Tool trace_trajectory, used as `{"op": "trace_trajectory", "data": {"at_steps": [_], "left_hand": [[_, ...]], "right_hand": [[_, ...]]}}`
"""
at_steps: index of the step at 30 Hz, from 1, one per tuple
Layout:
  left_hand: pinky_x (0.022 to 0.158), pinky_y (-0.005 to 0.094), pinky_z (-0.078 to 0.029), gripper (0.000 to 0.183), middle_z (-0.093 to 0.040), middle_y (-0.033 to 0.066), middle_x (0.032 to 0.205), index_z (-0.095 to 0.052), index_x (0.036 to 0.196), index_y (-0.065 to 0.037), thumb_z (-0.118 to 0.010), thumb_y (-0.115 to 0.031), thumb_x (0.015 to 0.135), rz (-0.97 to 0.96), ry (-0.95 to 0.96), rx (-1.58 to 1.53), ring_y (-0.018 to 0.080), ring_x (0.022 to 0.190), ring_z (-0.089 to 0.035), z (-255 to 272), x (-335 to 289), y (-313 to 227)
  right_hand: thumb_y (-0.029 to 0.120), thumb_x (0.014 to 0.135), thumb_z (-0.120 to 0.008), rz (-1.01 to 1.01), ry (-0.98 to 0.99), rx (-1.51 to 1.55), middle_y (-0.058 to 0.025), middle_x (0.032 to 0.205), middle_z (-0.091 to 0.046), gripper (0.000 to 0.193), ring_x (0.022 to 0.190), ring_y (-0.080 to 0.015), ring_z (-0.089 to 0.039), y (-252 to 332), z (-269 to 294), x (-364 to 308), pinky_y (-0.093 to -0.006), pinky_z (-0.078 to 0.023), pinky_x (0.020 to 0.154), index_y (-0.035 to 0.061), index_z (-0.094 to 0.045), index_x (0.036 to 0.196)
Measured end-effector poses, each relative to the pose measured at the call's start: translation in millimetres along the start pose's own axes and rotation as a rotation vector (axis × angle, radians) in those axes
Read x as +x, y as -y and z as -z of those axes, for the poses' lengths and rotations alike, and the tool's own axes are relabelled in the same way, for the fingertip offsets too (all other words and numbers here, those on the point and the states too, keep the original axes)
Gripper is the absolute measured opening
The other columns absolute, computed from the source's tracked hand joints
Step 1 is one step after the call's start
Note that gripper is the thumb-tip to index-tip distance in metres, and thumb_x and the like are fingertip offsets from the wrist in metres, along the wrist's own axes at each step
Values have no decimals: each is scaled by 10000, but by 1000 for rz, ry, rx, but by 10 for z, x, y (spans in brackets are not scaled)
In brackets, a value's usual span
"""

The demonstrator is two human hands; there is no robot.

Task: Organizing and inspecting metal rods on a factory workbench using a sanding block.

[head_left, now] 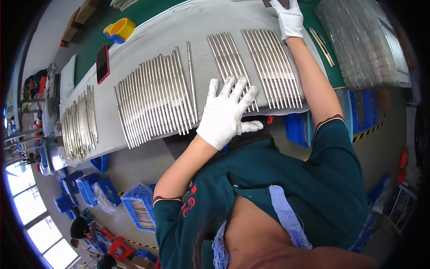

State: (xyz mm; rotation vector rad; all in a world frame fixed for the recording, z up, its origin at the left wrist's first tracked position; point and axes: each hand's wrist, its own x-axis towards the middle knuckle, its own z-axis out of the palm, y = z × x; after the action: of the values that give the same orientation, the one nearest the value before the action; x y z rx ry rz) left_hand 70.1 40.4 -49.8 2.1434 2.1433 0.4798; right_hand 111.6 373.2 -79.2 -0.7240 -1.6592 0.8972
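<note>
My left hand (pixel 228 110), in a white glove, has its fingers spread over the near ends of a small group of thin metal rods (pixel 226 54). Whether the fingertips press on them I cannot tell. My right hand (pixel 290 20), gloved too, reaches to the far edge of the view, with its fingers partly cut off around a dark brown piece (pixel 267 3). Nearest to its forearm lies another row of rods (pixel 271 67). Left of my left hand are a single rod (pixel 191 76), a wide row of rods (pixel 154 94) and a bunch of shorter-looking rods (pixel 79 123).
A grey cloth (pixel 170 38) covers the table. On its far left are a red-edged phone (pixel 102 64) and a yellow-and-blue tape dispenser (pixel 120 29). Plastic-wrapped stock (pixel 358 45) and pens (pixel 321 47) lie at right. Blue bins (pixel 139 207) stand on the floor; people are at far left.
</note>
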Motion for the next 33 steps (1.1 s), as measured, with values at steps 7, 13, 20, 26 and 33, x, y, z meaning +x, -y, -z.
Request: {"op": "trace_trajectory", "data": {"at_steps": [7, 13, 20, 26, 33], "left_hand": [[1082, 645, -291, 909, -464, 171, 1446, -477, 1433, -183, -674, -698, 710, -68, -44, 0, 435, 1327, -433, -92, 152, -56], [1074, 668, -262, 887, -469, 181, 1444, -511, 1406, -204, -693, -691, 688, 63, 34, 124, 457, 1306, -440, 164, -104, -1], [1098, 621, -270, 913, -482, 208, 1418, -502, 1418, -154, -694, -681, 697, -43, -33, 108, 431, 1300, -460, 139, 64, -94], [1094, 645, -277, 918, -436, 194, 1462, -450, 1454, -190, -688, -675, 712, -210, 1, -61, 412, 1347, -416, -187, 464, -315], [1085, 647, -283, 909, -449, 204, 1449, -463, 1442, -195, -674, -692, 711, -200, 31, -25, 424, 1329, -433, -121, 443, -243]], "right_hand": [[108, 864, -699, -11, 7, 46, -167, 1405, -540, 668, 1277, -241, -522, -20, -11, 4, -306, -413, 1051, 68, -428, 1474], [92, 868, -685, -51, 35, 102, -156, 1406, -542, 660, 1268, -226, -525, 26, 21, 2, -302, -415, 1047, 64, -424, 1474], [183, 862, -687, -7, -4, -40, -183, 1413, -534, 684, 1304, -273, -518, 67, 21, -23, -320, -412, 1062, 70, -414, 1479], [203, 862, -682, -42, 14, -7, -191, 1411, -532, 698, 1306, -290, -516, 159, 15, -53, -326, -411, 1063, 73, -398, 1486], [197, 859, -678, -19, 19, 4, -197, 1421, -520, 699, 1325, -299, -495, 76, -1, -24, -332, -391, 1082, 78, -397, 1489]]}}
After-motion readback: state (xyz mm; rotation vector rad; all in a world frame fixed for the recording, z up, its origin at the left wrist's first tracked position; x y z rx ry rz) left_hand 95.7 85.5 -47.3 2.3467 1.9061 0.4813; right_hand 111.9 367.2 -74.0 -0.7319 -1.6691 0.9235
